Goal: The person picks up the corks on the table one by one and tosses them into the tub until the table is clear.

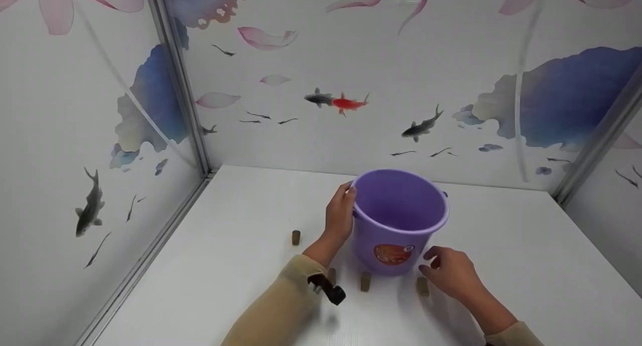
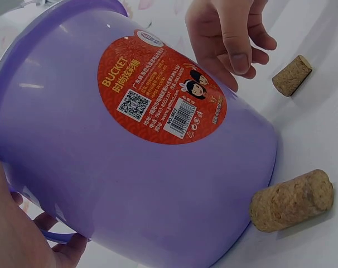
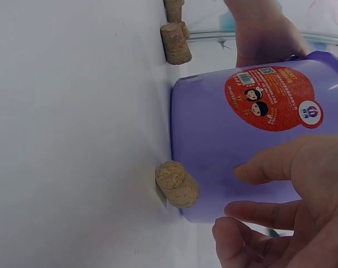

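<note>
A purple plastic bucket (image 1: 365, 238) stands upright on the white table, its red label facing me. My left hand (image 1: 341, 214) grips its left side just below the rim; in the left wrist view the fingertips lie by the bucket's handle (image 2: 58, 237). To the right of the bucket, my right hand (image 1: 454, 273) hovers with thumb and fingers parted and loosely bent, holding nothing. Just below its fingertips a cork (image 1: 423, 287) stands on the table. Another cork (image 1: 365, 282) is in front of the bucket, and a third cork (image 1: 332, 276) is partly hidden by the left sleeve.
One more cork (image 1: 296, 237) stands apart, left of the bucket. Printed panels with fish and petals enclose the white table (image 1: 241, 210) at the back and sides. A black clip-like device (image 1: 331, 290) sits on the left sleeve's cuff.
</note>
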